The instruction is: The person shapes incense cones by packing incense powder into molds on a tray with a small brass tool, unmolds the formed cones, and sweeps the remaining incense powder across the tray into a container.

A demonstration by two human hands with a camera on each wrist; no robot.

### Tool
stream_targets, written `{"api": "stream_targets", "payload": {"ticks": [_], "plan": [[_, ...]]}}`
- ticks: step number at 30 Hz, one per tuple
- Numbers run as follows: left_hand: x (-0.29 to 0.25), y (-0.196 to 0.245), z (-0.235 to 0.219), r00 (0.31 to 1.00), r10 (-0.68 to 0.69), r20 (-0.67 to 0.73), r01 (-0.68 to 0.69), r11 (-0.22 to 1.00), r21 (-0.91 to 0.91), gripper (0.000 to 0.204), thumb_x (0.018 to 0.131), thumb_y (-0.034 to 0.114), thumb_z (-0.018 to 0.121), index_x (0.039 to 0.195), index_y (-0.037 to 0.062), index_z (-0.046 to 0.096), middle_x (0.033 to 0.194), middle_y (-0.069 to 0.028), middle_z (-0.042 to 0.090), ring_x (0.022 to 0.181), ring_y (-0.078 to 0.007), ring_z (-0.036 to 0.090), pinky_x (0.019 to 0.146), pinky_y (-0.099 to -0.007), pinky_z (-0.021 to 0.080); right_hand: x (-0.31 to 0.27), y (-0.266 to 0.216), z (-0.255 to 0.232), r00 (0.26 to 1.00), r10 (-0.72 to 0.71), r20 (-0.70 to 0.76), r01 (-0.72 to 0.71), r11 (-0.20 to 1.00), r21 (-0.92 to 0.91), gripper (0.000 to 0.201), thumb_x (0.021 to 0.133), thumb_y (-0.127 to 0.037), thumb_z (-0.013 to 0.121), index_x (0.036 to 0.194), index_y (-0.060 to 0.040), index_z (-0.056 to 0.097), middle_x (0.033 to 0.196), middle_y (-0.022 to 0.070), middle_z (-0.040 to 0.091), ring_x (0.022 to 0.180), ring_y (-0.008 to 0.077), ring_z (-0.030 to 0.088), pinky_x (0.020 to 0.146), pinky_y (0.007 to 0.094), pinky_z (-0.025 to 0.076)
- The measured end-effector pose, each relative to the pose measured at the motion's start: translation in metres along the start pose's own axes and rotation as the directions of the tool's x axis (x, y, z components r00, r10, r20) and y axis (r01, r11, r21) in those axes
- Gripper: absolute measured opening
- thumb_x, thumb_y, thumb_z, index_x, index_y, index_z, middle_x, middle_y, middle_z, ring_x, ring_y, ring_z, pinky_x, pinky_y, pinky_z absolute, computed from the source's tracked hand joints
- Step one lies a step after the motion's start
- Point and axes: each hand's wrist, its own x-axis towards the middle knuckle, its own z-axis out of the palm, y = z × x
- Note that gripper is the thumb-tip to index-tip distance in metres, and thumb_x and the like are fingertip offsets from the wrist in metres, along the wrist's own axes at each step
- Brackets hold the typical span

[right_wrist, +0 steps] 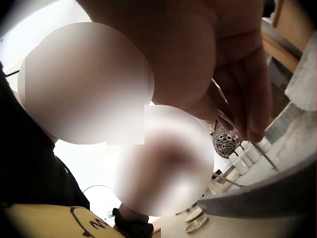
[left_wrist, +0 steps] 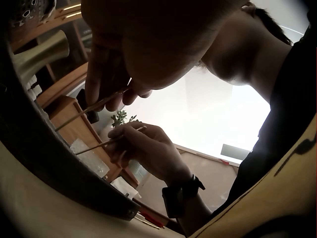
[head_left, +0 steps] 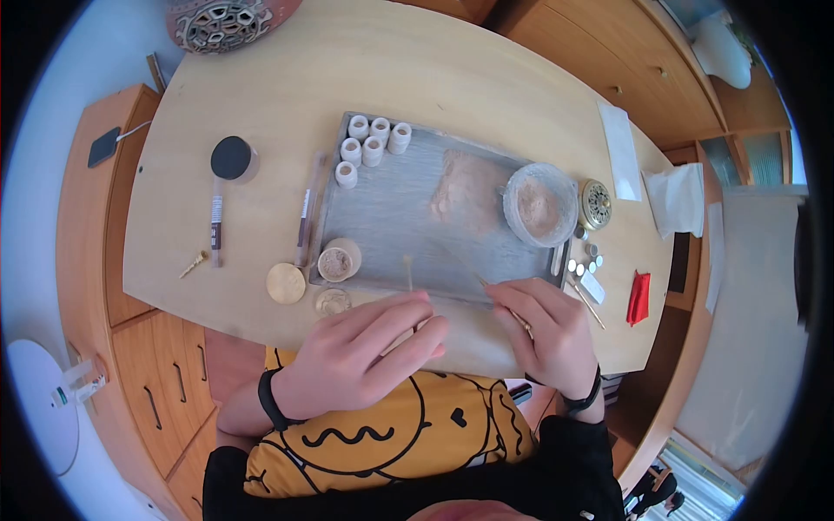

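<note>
My left hand [head_left: 365, 347] pinches a thin stick tool [head_left: 409, 273] with a small flattened pale tip, held upright over the near edge of the grey tray [head_left: 391, 204]. In the left wrist view this stick [left_wrist: 81, 115] slants down from between the fingers. To the right, my right hand [head_left: 552, 334] grips a second slender, gold-coloured stick [head_left: 482, 280], its tip angled toward the tray. That stick [right_wrist: 267, 158] shows below the fingertips in the right wrist view. Beige powder [head_left: 469, 187] is spread on the tray, beside a glass bowl [head_left: 519, 213] with more of it.
Several small white jars [head_left: 373, 152] stand in the tray's far left corner. A cup of powder [head_left: 346, 259] sits at its near left, close to a round lid [head_left: 285, 284]. A dark-lidded jar [head_left: 233, 158] stands left; a red pouch [head_left: 638, 298] lies right.
</note>
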Motion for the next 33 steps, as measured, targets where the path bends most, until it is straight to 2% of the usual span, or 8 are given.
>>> {"api": "stream_targets", "payload": {"ticks": [5,8,10,14,18,24,30,33], "plan": [[-0.001,-0.007,0.004,0.999,0.049,0.024,-0.049,0.999,0.016,0.033,0.078,0.012,0.080,0.108,0.0046,0.067,0.103,-0.0104,0.061,0.086,-0.0243,0.071,0.066,-0.0284,0.059,-0.030,-0.008,0.010,0.973,0.200,-0.116,-0.203,0.979,-0.016,0.025,0.081,0.000,0.073,0.106,0.0012,0.068,0.088,0.0121,0.067,0.073,0.0297,0.068,0.063,0.0366,0.055],[-0.005,-0.001,0.000,0.996,-0.052,0.072,0.052,0.999,-0.003,0.037,0.072,0.004,0.082,0.108,0.0026,0.072,0.103,-0.0111,0.064,0.087,-0.0241,0.070,0.072,-0.0307,0.059,-0.043,-0.008,0.019,0.932,0.324,-0.162,-0.320,0.946,0.054,0.021,0.080,0.003,0.070,0.101,0.0010,0.068,0.084,0.0117,0.065,0.070,0.0301,0.066,0.061,0.0372,0.054],[-0.006,-0.002,0.000,0.998,-0.061,0.031,0.058,0.993,0.098,0.035,0.075,0.005,0.081,0.107,0.0012,0.068,0.095,-0.0081,0.059,0.077,-0.0222,0.067,0.060,-0.0285,0.055,-0.047,-0.007,0.019,0.924,0.348,-0.160,-0.349,0.937,0.019,0.020,0.081,0.004,0.068,0.100,0.0011,0.067,0.082,0.0118,0.063,0.068,0.0303,0.065,0.060,0.0379,0.053],[-0.006,0.002,-0.004,0.993,-0.092,0.068,0.081,0.986,0.149,0.033,0.076,0.002,0.080,0.106,0.0012,0.068,0.090,-0.0075,0.060,0.071,-0.0218,0.065,0.056,-0.0307,0.052,-0.045,-0.001,0.024,0.929,0.326,-0.177,-0.347,0.932,-0.106,0.021,0.083,0.008,0.061,0.102,0.0020,0.065,0.077,0.0114,0.063,0.061,0.0288,0.064,0.055,0.0366,0.050],[-0.007,0.006,-0.006,0.991,-0.120,0.067,0.108,0.981,0.159,0.030,0.077,0.000,0.077,0.106,0.0017,0.068,0.085,-0.0068,0.061,0.066,-0.0212,0.063,0.054,-0.0305,0.051,-0.047,-0.004,0.029,0.918,0.368,-0.146,-0.377,0.925,-0.040,0.025,0.085,0.006,0.061,0.110,0.0020,0.063,0.077,0.0119,0.063,0.062,0.0298,0.064,0.055,0.0372,0.051],[-0.004,0.012,-0.003,0.984,-0.107,0.143,0.076,0.975,0.207,0.027,0.079,0.003,0.075,0.105,0.0022,0.068,0.084,-0.0058,0.061,0.064,-0.0204,0.062,0.053,-0.0301,0.049,-0.051,-0.020,0.051,0.911,0.394,-0.120,-0.397,0.918,0.000,0.017,0.087,-0.009,0.073,0.095,-0.0023,0.060,0.075,0.0089,0.062,0.059,0.0250,0.064,0.051,0.0343,0.050],[-0.004,0.013,0.002,0.971,-0.136,0.197,0.107,0.983,0.151,0.026,0.080,0.004,0.074,0.105,0.0036,0.067,0.082,-0.0056,0.062,0.064,-0.0211,0.063,0.054,-0.0321,0.051,-0.060,-0.023,0.062,0.988,0.010,0.155,0.013,0.989,-0.147,0.019,0.085,-0.017,0.072,0.088,-0.0068,0.056,0.074,0.0043,0.056,0.063,0.0201,0.064,0.052,0.0321,0.052],[-0.005,0.013,0.002,0.963,-0.169,0.209,0.149,0.983,0.110,0.024,0.080,0.004,0.074,0.104,0.0041,0.067,0.081,-0.0061,0.063,0.064,-0.0222,0.064,0.054,-0.0329,0.051,-0.061,-0.024,0.065,0.977,0.005,0.215,0.035,0.982,-0.186,0.016,0.084,-0.017,0.068,0.091,-0.0070,0.058,0.077,0.0051,0.056,0.070,0.0194,0.065,0.055,0.0312,0.054]]}}
